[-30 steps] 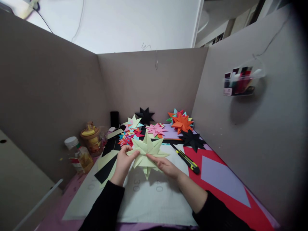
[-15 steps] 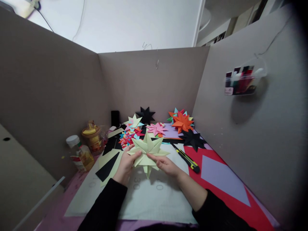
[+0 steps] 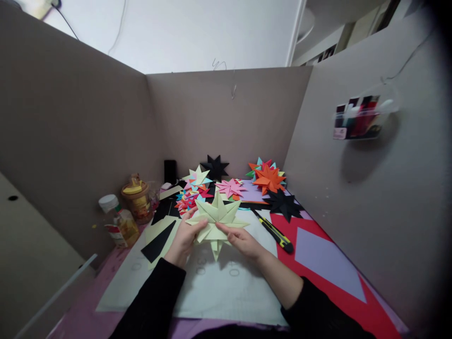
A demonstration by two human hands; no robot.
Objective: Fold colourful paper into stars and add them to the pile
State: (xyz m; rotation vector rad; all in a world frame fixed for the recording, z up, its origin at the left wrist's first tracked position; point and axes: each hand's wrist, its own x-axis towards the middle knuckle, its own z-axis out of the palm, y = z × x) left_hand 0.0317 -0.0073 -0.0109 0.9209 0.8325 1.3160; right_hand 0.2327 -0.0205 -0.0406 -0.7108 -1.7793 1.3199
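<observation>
1. I am holding one pale green, many-pointed folded-paper star [image 3: 221, 214] over a white sheet printed with numbers [image 3: 226, 296].
2. My left hand [image 3: 185, 235] is closing around the star's left side, thumb lying on its front, fingers reaching behind.
3. My right hand [image 3: 245, 241] is half curling, its index finger stretching out and touching the star's middle; I cannot tell whether it is gripping.
4. Left of the star, one clear, white-capped bottle [image 3: 123, 226] is holding amber-coloured contents. Beyond the bottle, one brown round tub with a yellow top [image 3: 138, 202] is standing; I am not seeing its contents clearly.
5. Well to the star's right and higher up, one clear plastic box [image 3: 390, 99] is hanging on the grey wall, holding dark and red packets [image 3: 363, 115] that are blurring too much for counting.
6. Behind the star, one pink paper star [image 3: 230, 188] is lying, and one black paper star [image 3: 215, 167] is standing farther back.
7. Behind it to the right, one orange paper star [image 3: 269, 179] and a second black paper star [image 3: 283, 203] are resting.
8. Right of the star, one yellow-and-black cutter [image 3: 273, 232] is lying near one lavender paper piece [image 3: 328, 261], which is resting on red paper [image 3: 374, 313].
</observation>
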